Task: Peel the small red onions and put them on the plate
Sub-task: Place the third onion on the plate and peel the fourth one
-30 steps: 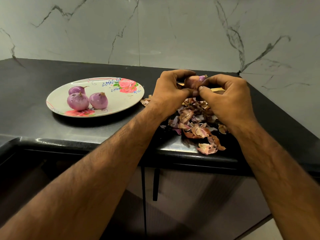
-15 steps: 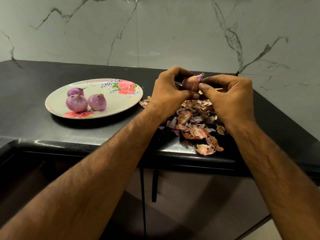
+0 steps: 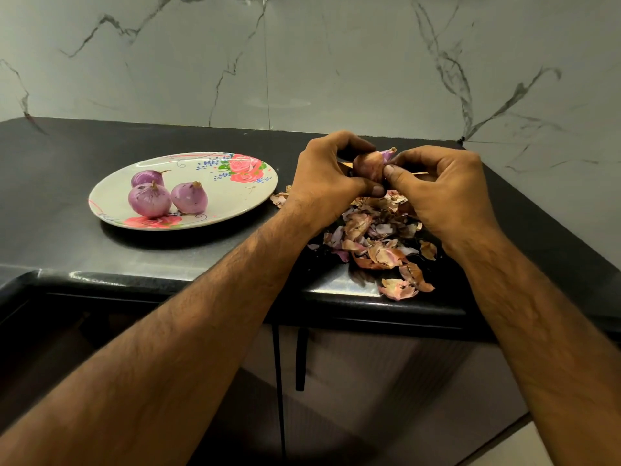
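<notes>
here, in the head view, the left hand (image 3: 331,176) is curled round a small red onion (image 3: 369,164), holding it above the heap of peelings (image 3: 376,237), while the right hand (image 3: 443,190) pinches the onion's dry skin between thumb and fingertip near its purple tip. the likeliest trouble, as i judge it, is a slip: the onion is small and round and held in the air, and a hard tug on a stubborn strip could pop it loose, so that it drops into the peelings or rolls off the near edge of the worktop (image 3: 67,156), which lies just beside the heap. too shallow a pull could tear the papery skin and leave scraps on the bulb. loose peel at that edge could also fall to the floor. three peeled onions (image 3: 149,198) lie together on the left part of the flowered plate (image 3: 235,200), left of the hands. the worktop is black polished stone with a rounded near edge that catches some glare. behind it rises a pale marbled wall (image 3: 302,62) with dark veins, meeting a second wall at the far right corner. below stand dark cabinet doors (image 3: 369,398) with a slim upright handle (image 3: 300,358).
</notes>
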